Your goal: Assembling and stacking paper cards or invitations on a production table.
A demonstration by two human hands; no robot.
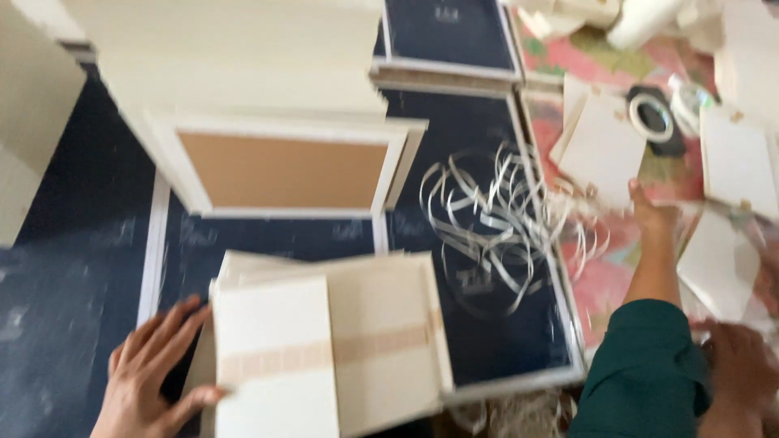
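Beside left fingers (174, 324) (touching), card stack (324, 349)

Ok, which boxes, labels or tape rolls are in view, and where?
Cream box: bottom centre, flat, tan tape strip across, left hand on its edge.
Open box: upper centre, cream rim, brown inside.
Tape roll: upper right, white ring.
Labels: none readable.
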